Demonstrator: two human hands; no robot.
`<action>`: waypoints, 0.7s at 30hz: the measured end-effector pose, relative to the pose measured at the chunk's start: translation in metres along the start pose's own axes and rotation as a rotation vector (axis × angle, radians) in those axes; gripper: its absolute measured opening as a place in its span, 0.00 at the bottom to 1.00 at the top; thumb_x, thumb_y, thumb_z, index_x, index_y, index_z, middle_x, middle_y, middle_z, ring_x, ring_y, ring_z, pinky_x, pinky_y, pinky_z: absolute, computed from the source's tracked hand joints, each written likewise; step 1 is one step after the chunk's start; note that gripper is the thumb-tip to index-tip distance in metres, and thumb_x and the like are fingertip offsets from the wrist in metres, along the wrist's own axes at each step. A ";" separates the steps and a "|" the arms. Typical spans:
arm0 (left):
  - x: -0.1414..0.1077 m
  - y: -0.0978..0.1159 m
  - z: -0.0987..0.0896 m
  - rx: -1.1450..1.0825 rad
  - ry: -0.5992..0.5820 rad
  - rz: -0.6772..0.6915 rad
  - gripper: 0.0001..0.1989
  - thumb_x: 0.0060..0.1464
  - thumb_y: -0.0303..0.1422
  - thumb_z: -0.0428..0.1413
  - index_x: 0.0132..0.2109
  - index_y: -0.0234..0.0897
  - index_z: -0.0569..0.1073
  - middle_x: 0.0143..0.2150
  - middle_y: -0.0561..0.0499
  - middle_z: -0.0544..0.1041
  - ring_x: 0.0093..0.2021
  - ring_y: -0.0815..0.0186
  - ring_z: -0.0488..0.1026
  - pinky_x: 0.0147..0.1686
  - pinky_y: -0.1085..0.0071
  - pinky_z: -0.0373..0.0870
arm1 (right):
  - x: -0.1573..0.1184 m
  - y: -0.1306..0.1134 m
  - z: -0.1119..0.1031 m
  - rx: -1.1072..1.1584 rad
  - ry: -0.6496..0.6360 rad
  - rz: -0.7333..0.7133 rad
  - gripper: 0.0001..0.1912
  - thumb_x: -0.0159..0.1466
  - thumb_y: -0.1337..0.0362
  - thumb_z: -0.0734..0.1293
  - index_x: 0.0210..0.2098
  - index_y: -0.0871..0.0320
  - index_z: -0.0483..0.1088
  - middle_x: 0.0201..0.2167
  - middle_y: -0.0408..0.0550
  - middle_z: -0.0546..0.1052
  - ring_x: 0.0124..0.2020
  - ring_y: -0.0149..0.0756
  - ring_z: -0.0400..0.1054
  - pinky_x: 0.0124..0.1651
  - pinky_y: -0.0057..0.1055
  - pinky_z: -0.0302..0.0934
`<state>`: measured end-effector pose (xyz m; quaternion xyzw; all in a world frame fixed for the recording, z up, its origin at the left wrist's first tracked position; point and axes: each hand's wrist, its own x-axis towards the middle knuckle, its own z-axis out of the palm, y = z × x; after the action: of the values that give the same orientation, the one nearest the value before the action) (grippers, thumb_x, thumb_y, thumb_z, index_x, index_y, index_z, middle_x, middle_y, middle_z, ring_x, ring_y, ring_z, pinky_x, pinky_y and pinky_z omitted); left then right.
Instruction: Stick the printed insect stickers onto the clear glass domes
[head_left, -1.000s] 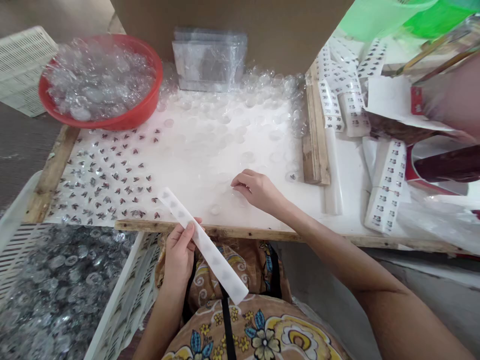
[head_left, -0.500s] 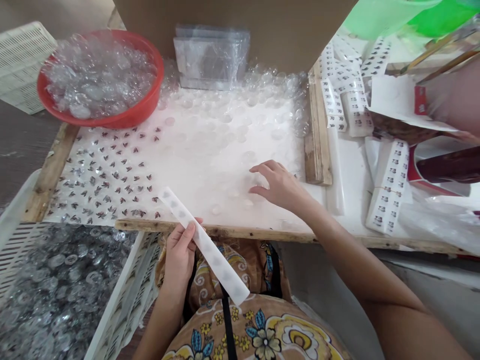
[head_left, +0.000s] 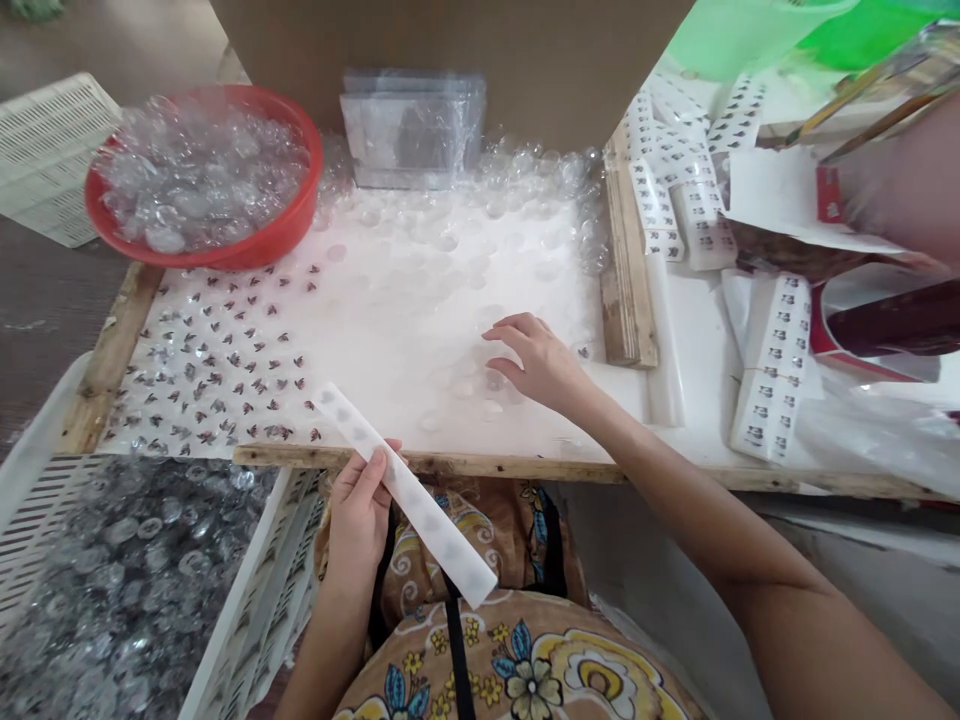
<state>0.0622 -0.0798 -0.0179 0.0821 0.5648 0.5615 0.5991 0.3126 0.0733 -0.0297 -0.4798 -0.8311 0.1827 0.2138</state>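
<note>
My left hand (head_left: 364,492) pinches a white sticker strip (head_left: 424,517) near the table's front edge; faint dark marks show through its pale side. Over the white tabletop (head_left: 405,330), my right hand (head_left: 534,362) hovers with thumb and fingers apart and nothing visible between them. Below its fingertips lie several clear plastic discs (head_left: 466,385), hard to make out against the white. On the left part of the table, rows of clear pieces with small dark printed motifs (head_left: 225,370) are spread out.
A red basin (head_left: 289,235) heaped with clear plastic pieces stands at the back left. Below it is a white crate (head_left: 232,600) of similar pieces. A wooden strip (head_left: 630,310) borders the right side, with bundled sticker strips (head_left: 772,375) beyond. A cardboard box (head_left: 450,40) stands behind.
My right hand has shifted slightly left, its fingers still apart. My left hand keeps the strip in nearly the same place. The camera view has tilted a little.
</note>
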 end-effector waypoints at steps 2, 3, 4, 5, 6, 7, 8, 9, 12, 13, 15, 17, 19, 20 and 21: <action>0.000 0.000 0.001 0.010 0.000 0.003 0.17 0.42 0.42 0.71 0.37 0.35 0.83 0.27 0.51 0.79 0.25 0.71 0.73 0.26 0.77 0.70 | -0.004 0.002 0.000 -0.011 -0.014 -0.002 0.14 0.65 0.66 0.67 0.50 0.58 0.73 0.49 0.60 0.73 0.50 0.53 0.68 0.51 0.50 0.66; 0.000 0.000 0.002 0.015 -0.001 0.004 0.17 0.42 0.42 0.71 0.37 0.35 0.83 0.27 0.51 0.79 0.25 0.71 0.73 0.26 0.77 0.69 | -0.006 0.002 0.001 -0.011 -0.024 0.000 0.13 0.65 0.66 0.67 0.49 0.57 0.73 0.47 0.59 0.74 0.49 0.52 0.68 0.50 0.49 0.67; 0.001 0.000 0.002 0.018 -0.002 0.004 0.17 0.42 0.42 0.71 0.36 0.35 0.83 0.27 0.51 0.79 0.25 0.71 0.73 0.26 0.77 0.69 | -0.008 0.002 0.002 -0.010 -0.036 0.005 0.12 0.65 0.67 0.67 0.48 0.57 0.74 0.45 0.58 0.74 0.47 0.51 0.68 0.50 0.48 0.67; 0.001 0.000 0.003 0.020 -0.002 0.005 0.17 0.42 0.42 0.71 0.36 0.35 0.83 0.27 0.51 0.79 0.25 0.71 0.73 0.26 0.77 0.69 | -0.009 0.001 0.003 -0.007 -0.049 0.011 0.10 0.65 0.67 0.67 0.46 0.57 0.75 0.43 0.57 0.75 0.46 0.50 0.69 0.49 0.47 0.67; 0.001 0.000 0.003 0.022 0.000 0.006 0.17 0.42 0.42 0.71 0.36 0.35 0.83 0.27 0.51 0.79 0.25 0.71 0.73 0.26 0.77 0.69 | -0.011 0.001 0.004 -0.003 -0.060 0.018 0.09 0.65 0.68 0.66 0.44 0.57 0.75 0.42 0.56 0.75 0.45 0.49 0.69 0.49 0.46 0.67; 0.001 0.000 0.003 0.024 0.002 0.006 0.17 0.42 0.42 0.71 0.36 0.35 0.83 0.27 0.51 0.79 0.25 0.71 0.73 0.26 0.77 0.70 | -0.011 0.000 0.004 0.001 -0.064 0.025 0.09 0.65 0.69 0.65 0.43 0.57 0.76 0.41 0.56 0.75 0.44 0.49 0.69 0.49 0.45 0.66; 0.001 0.000 0.003 0.026 0.003 0.006 0.17 0.42 0.42 0.71 0.36 0.35 0.83 0.28 0.51 0.79 0.25 0.71 0.73 0.26 0.76 0.70 | -0.012 -0.001 0.004 0.006 -0.061 0.031 0.09 0.66 0.69 0.64 0.42 0.57 0.76 0.40 0.56 0.75 0.44 0.48 0.69 0.48 0.44 0.66; 0.001 0.000 0.003 0.028 0.004 0.006 0.17 0.42 0.42 0.71 0.37 0.35 0.83 0.28 0.51 0.79 0.26 0.71 0.73 0.27 0.76 0.70 | -0.013 -0.002 0.003 0.011 -0.052 0.035 0.09 0.67 0.70 0.63 0.42 0.58 0.76 0.40 0.56 0.75 0.44 0.48 0.69 0.48 0.43 0.66; 0.001 0.000 0.003 0.033 0.007 0.006 0.17 0.42 0.42 0.71 0.37 0.36 0.83 0.28 0.51 0.79 0.26 0.71 0.73 0.27 0.76 0.70 | -0.016 -0.006 0.000 0.027 -0.042 0.024 0.09 0.67 0.68 0.64 0.43 0.58 0.76 0.39 0.55 0.76 0.44 0.46 0.69 0.46 0.41 0.66; 0.001 0.000 0.003 0.033 0.011 0.007 0.17 0.42 0.42 0.71 0.37 0.36 0.83 0.29 0.51 0.79 0.26 0.71 0.74 0.27 0.77 0.70 | -0.017 -0.008 0.000 0.030 -0.058 0.012 0.08 0.67 0.67 0.65 0.43 0.58 0.76 0.39 0.54 0.76 0.43 0.46 0.69 0.46 0.40 0.66; 0.001 0.000 0.003 0.032 0.020 0.010 0.17 0.42 0.42 0.71 0.37 0.36 0.83 0.29 0.51 0.80 0.26 0.71 0.73 0.28 0.77 0.70 | -0.020 -0.012 0.000 0.032 -0.102 -0.012 0.07 0.66 0.67 0.66 0.43 0.58 0.75 0.39 0.54 0.76 0.42 0.45 0.69 0.45 0.40 0.66; 0.000 0.000 0.004 0.031 0.020 0.009 0.17 0.42 0.42 0.71 0.37 0.35 0.83 0.28 0.51 0.80 0.27 0.72 0.73 0.28 0.77 0.69 | -0.022 -0.013 0.001 0.025 -0.121 -0.021 0.07 0.66 0.67 0.67 0.43 0.58 0.75 0.39 0.55 0.76 0.41 0.45 0.69 0.45 0.41 0.66; -0.001 0.001 0.005 0.031 0.015 0.006 0.17 0.42 0.42 0.71 0.37 0.35 0.83 0.28 0.51 0.80 0.27 0.71 0.73 0.28 0.77 0.69 | -0.023 -0.013 0.001 0.014 -0.110 -0.006 0.08 0.66 0.66 0.66 0.44 0.58 0.75 0.40 0.55 0.76 0.42 0.46 0.69 0.46 0.41 0.66; -0.001 0.001 0.005 0.032 0.016 0.009 0.17 0.42 0.42 0.71 0.37 0.35 0.83 0.29 0.51 0.80 0.27 0.71 0.73 0.28 0.77 0.69 | -0.022 -0.012 0.001 0.007 -0.103 0.006 0.08 0.66 0.66 0.66 0.44 0.58 0.75 0.40 0.56 0.75 0.43 0.47 0.69 0.46 0.42 0.66; -0.001 0.001 0.005 0.033 0.018 0.013 0.17 0.42 0.42 0.71 0.37 0.35 0.83 0.29 0.51 0.80 0.27 0.71 0.73 0.28 0.77 0.69 | -0.022 -0.010 0.001 0.002 -0.100 0.017 0.09 0.67 0.66 0.65 0.44 0.58 0.75 0.40 0.56 0.75 0.43 0.47 0.69 0.46 0.42 0.66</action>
<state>0.0660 -0.0772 -0.0147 0.0904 0.5787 0.5567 0.5890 0.3146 0.0492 -0.0289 -0.4769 -0.8365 0.2089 0.1709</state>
